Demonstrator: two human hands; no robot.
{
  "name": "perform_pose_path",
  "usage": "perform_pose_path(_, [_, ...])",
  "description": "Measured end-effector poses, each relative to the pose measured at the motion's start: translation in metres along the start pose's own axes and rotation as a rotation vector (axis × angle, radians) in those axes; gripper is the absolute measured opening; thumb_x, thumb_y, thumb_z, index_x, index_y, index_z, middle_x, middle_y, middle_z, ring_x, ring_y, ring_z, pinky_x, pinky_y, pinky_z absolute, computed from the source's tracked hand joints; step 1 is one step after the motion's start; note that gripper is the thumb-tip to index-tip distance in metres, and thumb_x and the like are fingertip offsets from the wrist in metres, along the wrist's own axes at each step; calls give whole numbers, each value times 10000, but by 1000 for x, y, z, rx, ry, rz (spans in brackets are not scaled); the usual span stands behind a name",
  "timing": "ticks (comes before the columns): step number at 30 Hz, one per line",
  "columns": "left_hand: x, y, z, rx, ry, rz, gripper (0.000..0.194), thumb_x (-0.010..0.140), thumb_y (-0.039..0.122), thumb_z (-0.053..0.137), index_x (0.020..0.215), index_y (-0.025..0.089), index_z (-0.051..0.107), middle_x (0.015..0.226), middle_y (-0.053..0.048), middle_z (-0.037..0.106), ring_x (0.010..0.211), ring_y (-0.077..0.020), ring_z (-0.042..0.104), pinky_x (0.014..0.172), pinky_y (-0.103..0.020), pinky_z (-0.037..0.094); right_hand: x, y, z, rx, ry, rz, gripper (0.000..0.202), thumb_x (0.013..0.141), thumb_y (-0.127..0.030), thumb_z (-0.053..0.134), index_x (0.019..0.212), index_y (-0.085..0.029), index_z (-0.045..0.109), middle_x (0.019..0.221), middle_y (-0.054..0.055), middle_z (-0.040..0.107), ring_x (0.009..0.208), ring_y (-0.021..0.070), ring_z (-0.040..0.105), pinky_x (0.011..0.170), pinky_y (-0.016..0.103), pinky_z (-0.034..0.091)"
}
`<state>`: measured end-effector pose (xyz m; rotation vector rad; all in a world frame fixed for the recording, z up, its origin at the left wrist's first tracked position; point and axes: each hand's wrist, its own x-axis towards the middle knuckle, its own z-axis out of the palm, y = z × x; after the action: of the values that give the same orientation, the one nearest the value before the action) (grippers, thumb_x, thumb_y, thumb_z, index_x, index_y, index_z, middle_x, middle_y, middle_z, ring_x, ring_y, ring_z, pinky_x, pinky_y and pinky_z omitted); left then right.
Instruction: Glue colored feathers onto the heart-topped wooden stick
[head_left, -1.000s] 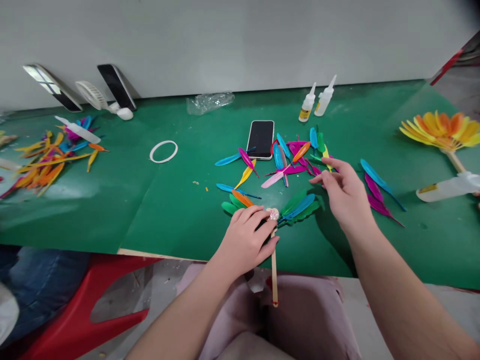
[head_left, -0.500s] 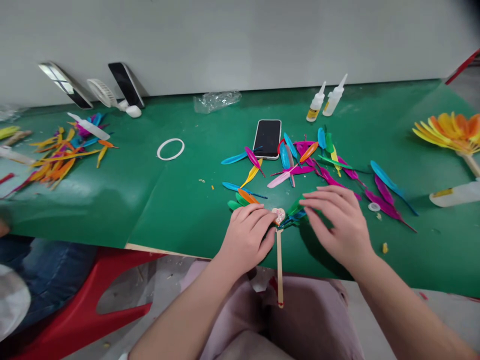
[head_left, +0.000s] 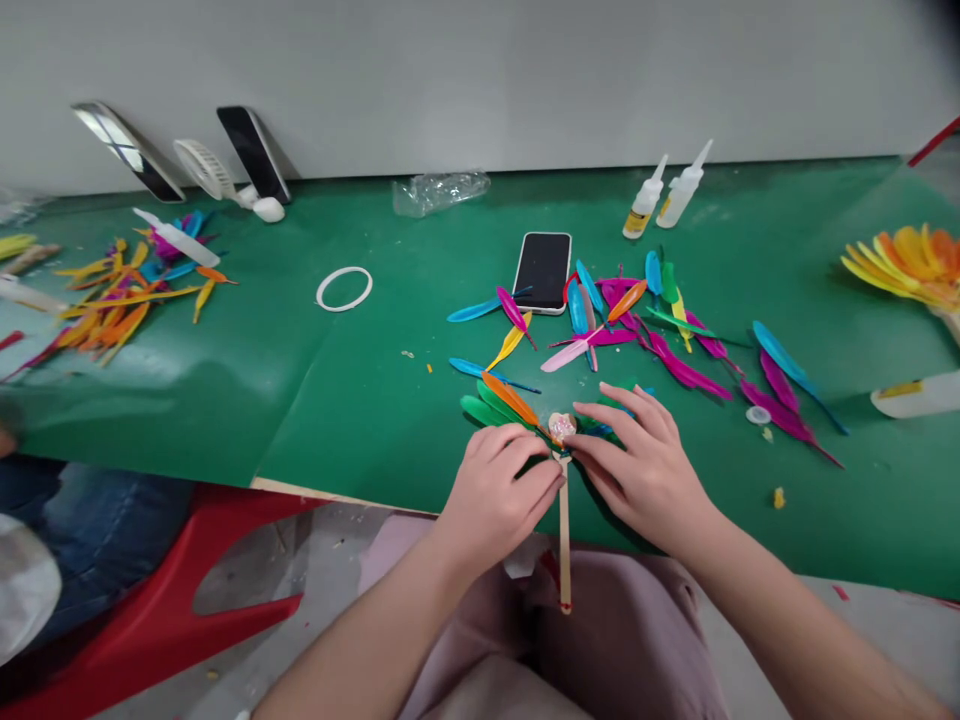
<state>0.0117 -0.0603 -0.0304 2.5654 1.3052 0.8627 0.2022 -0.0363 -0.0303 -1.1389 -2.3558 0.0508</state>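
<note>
A wooden stick (head_left: pixel 565 540) juts over the table's front edge, with a pale sparkly round piece (head_left: pixel 562 428) at its top. Green feathers (head_left: pixel 484 410) and an orange feather (head_left: pixel 510 395) fan out to the left of that piece. My left hand (head_left: pixel 499 490) is closed on the feather fan beside the stick's top, its fingertips near the joint. From the right, my right hand (head_left: pixel 645 465) reaches in with thumb and fingertips closed on the feather bases beside the round piece. Blue feathers on that side are mostly hidden under its fingers.
Loose colored feathers (head_left: pixel 690 370) and a phone (head_left: pixel 543 270) lie beyond my hands. Two glue bottles (head_left: pixel 643 205) stand farther back. A white ring (head_left: pixel 344 289) lies left, a feather fan (head_left: pixel 907 265) and another bottle (head_left: pixel 919 395) right. Another person's leg (head_left: pixel 112 540) shows at lower left.
My right hand has moved left and inward to the feather bases. My left hand has shifted slightly down, uncovering more of the orange and green feathers.
</note>
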Motion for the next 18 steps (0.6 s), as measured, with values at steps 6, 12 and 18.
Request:
perform_pose_path(6, [-7,8,7,0,-8,31,91,827,190,557,867,184,638,915,-23,644,955,-175,502,810,-334,404,0,0,3,12,19,-2,181,801,-181,557,936,-239,662,1093,35,623,1178,248,430,1021,485,297])
perform_pose_path(12, [-6,7,6,-5,-15,29,96,826,195,560,875,185,642,950,-21,646,977,-182,500,819,-342,410,0,-1,2,38,19,-15,193,797,-179,564,961,-235,650,1086,32,626,1172,242,437,1025,482,293])
perform_pose_path(18, [-6,7,6,-6,-22,28,102,830,199,553,874,188,645,951,-22,648,975,-180,501,817,-341,410,1,-3,2,54,22,-12,155,789,-177,572,904,-234,660,1052,24,640,1152,244,454,1020,489,297])
